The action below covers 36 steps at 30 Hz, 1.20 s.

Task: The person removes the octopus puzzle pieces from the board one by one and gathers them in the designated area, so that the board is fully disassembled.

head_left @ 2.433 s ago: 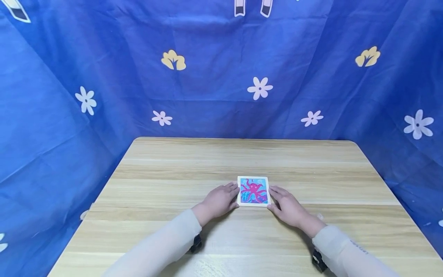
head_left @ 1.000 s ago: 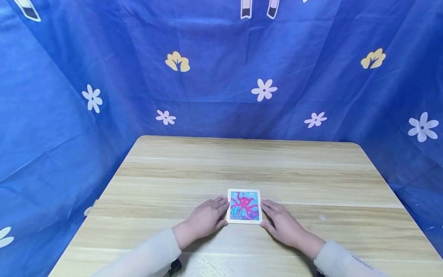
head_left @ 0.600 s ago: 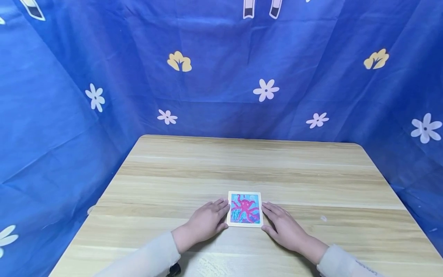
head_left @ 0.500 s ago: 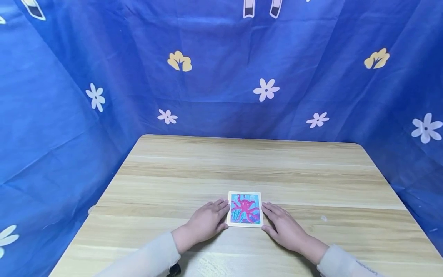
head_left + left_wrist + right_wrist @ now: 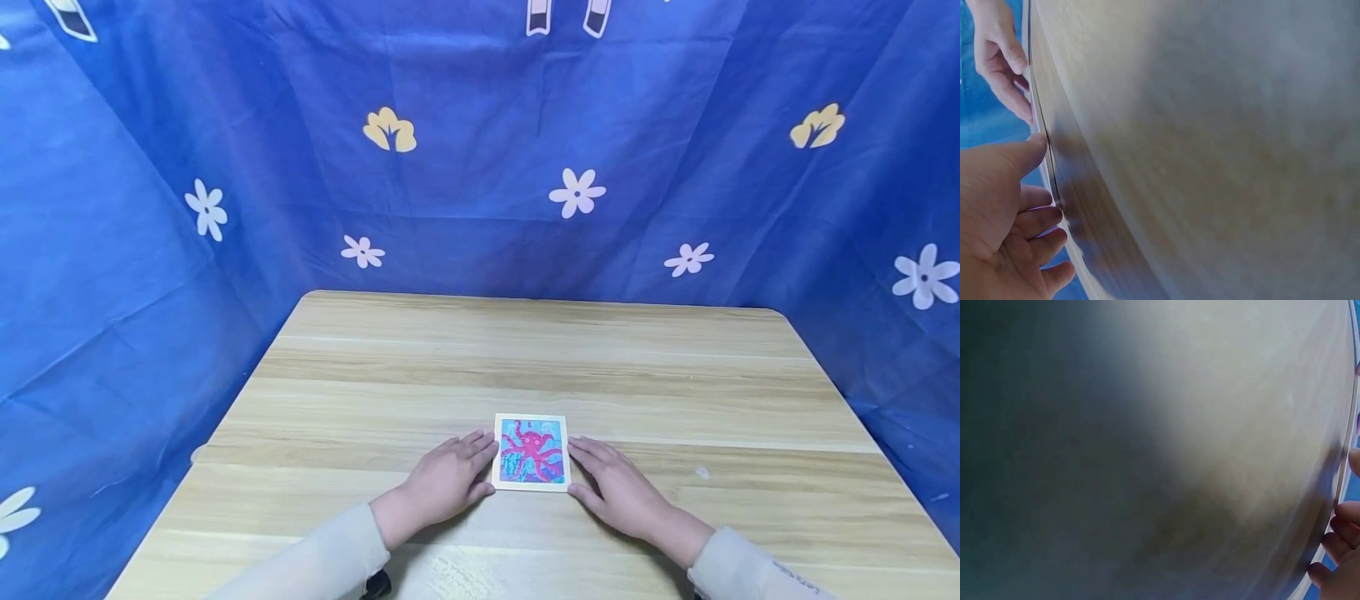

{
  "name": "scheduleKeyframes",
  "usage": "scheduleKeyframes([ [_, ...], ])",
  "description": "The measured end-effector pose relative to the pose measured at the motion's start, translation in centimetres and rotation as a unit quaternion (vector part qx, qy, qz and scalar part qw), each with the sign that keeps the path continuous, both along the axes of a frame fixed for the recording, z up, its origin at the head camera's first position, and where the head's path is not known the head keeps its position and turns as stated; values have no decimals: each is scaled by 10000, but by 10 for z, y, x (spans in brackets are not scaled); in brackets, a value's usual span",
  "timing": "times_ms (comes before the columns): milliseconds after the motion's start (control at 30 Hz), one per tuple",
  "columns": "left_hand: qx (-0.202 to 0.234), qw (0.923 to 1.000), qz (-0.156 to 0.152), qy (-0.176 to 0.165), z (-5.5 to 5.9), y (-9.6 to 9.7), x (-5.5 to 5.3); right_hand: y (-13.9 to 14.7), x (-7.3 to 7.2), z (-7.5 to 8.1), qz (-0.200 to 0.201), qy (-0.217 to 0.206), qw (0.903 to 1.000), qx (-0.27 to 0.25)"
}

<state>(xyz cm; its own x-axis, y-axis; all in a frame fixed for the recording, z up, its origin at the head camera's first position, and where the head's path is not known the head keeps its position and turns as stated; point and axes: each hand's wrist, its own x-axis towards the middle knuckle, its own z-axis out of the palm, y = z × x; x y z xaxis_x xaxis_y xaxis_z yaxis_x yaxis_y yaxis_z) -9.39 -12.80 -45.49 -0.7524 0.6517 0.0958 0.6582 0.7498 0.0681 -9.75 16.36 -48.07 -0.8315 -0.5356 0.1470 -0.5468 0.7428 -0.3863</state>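
Note:
A square octopus picture [image 5: 531, 452], pink on blue inside a pale frame, lies flat on the wooden table between the two hands. Fingertips and thumb of the left hand [image 5: 442, 477] touch its left edge, the fingers relaxed and fairly straight. On the opposite edge, the right hand [image 5: 621, 490] rests the same way. In the left wrist view, the left hand [image 5: 1004, 212] has its thumb and fingers at the table surface, with the right hand [image 5: 999, 59] facing it. Only fingers of the right hand [image 5: 1341, 550] show in the right wrist view.
The pale wood-grain table [image 5: 540, 350] stretches behind and to both sides of the picture. A small whitish spot [image 5: 702, 472] shows right of the right hand. Blue cloth [image 5: 480, 150] with flowers hangs around the table's back and sides.
Since the earliest frame, the octopus picture and both hands have come nearer to the person, and the head view has shifted slightly. Over the last half second nothing visibly moves.

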Motion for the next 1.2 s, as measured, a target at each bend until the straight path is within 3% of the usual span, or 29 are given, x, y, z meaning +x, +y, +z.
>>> scheduleKeyframes([
  [267,115,9999,22,-27,-1,-3,0,-3,-13,5,-232,65,9994,-235],
  [633,299,9989,-358,-27,-2,-7,-3,-14,-35,13,-212,184,9976,-638],
  [1200,268,9969,-730,-150,-1,-14,-8,-51,-64,30,13,-941,9914,-905],
])
